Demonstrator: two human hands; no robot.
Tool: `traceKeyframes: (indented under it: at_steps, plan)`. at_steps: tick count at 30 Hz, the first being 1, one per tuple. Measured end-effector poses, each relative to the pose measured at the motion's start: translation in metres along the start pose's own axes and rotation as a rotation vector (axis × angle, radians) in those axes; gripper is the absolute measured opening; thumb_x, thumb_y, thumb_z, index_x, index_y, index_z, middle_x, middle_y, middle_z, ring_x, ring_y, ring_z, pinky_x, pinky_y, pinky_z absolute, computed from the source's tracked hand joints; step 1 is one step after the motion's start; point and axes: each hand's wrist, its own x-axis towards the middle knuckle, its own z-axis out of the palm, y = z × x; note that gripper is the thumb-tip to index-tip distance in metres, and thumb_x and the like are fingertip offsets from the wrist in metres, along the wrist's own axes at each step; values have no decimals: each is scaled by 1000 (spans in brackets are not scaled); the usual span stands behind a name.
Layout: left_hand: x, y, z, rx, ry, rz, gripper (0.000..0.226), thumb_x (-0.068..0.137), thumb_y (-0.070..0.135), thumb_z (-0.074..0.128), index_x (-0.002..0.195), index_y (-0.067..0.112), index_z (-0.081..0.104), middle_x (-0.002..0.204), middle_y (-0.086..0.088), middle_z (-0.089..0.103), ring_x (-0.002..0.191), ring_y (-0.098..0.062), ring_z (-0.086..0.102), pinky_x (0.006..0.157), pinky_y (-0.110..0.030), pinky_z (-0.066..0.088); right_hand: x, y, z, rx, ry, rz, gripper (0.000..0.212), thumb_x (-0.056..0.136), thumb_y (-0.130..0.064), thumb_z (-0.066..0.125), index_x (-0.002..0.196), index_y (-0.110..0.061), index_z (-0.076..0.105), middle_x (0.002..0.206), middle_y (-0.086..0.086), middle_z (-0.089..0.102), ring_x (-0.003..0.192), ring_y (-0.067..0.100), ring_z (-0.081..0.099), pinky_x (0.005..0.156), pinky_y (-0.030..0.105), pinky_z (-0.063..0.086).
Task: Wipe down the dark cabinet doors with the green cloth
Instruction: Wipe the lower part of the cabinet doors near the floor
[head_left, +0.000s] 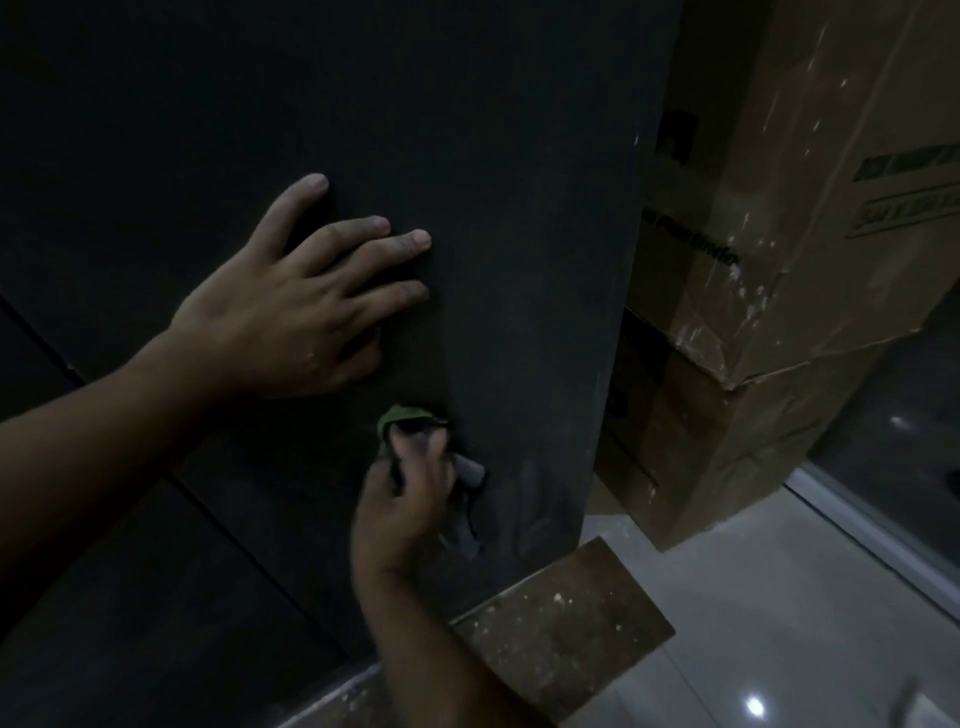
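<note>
A dark cabinet door (493, 171) fills most of the head view. My left hand (301, 301) lies flat on it with fingers spread. Lower down, my right hand (405, 499) grips a bunched green cloth (402, 417) and presses it against the door near the door's lower right part. Only a small green fold shows above my fingers, and the hand is blurred. Streaky wipe marks show on the door just right of that hand.
A seam between cabinet doors (218, 519) runs diagonally at lower left. Large cardboard boxes (769, 260) stand right of the cabinet. A brown speckled board (566, 623) lies on the pale tiled floor (779, 623) by the cabinet's base.
</note>
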Motion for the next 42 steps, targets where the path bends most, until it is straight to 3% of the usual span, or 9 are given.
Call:
traceKeyframes:
  at_steps: [4,10,13,18,21,25,34,38,42]
  plan:
    - [-1,0,0,-12,14,1,55,95,49,41,142,22,52,158,-9,34,136,-35,38,118,-61,8,-33,-31,2,248,-320,-217,27,96,-22,52,92,-30,77,126,-2,57,102,21,45,85,33,54]
    - [-1,0,0,-3,-5,5,51,95,48,45,138,23,55,157,-8,37,135,-34,41,118,-62,11,19,-20,-5,245,-273,-443,26,87,-18,56,102,-27,76,126,4,61,103,25,53,86,34,46]
    - [-2,0,-1,32,-18,12,51,95,50,47,138,24,55,156,-8,37,136,-33,40,118,-62,11,65,-6,-6,240,-142,-319,31,84,-10,52,104,-15,75,129,19,62,102,27,48,90,36,40]
    - [-4,2,-4,-36,-60,20,49,93,46,50,137,23,55,158,-10,33,143,-34,31,119,-60,4,77,8,0,308,31,107,29,97,-14,58,124,-13,67,143,7,50,119,11,48,95,48,49]
    - [-26,13,1,-103,-73,-26,45,91,41,57,132,23,59,156,-6,37,145,-30,29,121,-55,4,42,-4,9,349,1,164,38,94,-18,52,131,-19,61,148,12,46,129,28,49,98,54,46]
    - [-80,28,9,-207,-90,-24,40,95,33,46,128,20,63,150,-4,47,142,-24,30,122,-51,7,-19,-28,8,382,-210,-3,40,88,-16,55,123,-32,60,149,13,43,111,40,55,95,46,47]
    - [-180,25,-1,-129,-48,-229,44,105,30,37,145,15,48,157,-8,35,147,-26,27,121,-53,8,-83,-9,11,166,-561,-717,25,90,-28,61,104,-44,73,130,-2,44,103,24,46,77,36,51]
    - [-200,29,3,-107,-106,-234,50,102,31,39,150,20,40,161,-5,28,149,-25,23,120,-50,7,-70,13,12,173,-611,-811,22,86,-26,66,101,-40,74,130,-2,44,102,23,49,76,35,49]
    - [-202,31,3,-118,-91,-282,50,101,32,38,150,23,40,162,-1,27,150,-21,20,120,-48,7,-26,6,12,217,-390,-576,23,81,-20,59,99,-33,65,122,5,44,102,27,46,90,34,38]
